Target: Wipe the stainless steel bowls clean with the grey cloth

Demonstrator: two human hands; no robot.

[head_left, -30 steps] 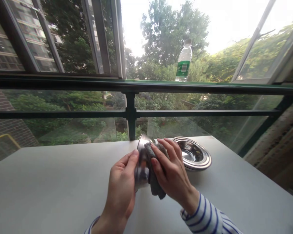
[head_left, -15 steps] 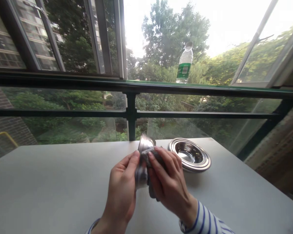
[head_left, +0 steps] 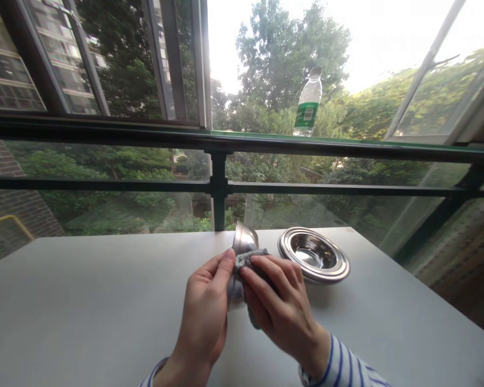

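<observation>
A shiny metal bowl (head_left: 245, 237) is held on its side above the table, its rim turned to the left. My left hand (head_left: 205, 301) is closed on that rim, thumb on the near side. My right hand (head_left: 280, 295) is closed around a grey cloth (head_left: 248, 259) and presses it against the bowl's outer wall. Part of the bowl is hidden behind the cloth and my fingers. Just right of my right hand, a stack of metal bowls (head_left: 342, 267) rests on the table.
The white table (head_left: 97, 301) reaches to a dark green railing (head_left: 153, 186) with glass behind it. A clear plastic bottle with a green label (head_left: 306, 112) stands at the railing's top, beside the open window. Trees and buildings are outside.
The cloth in my right hand has shifted slightly over the bowl's outer wall. My left hand keeps its grip on the rim. The whole view has moved a little.
</observation>
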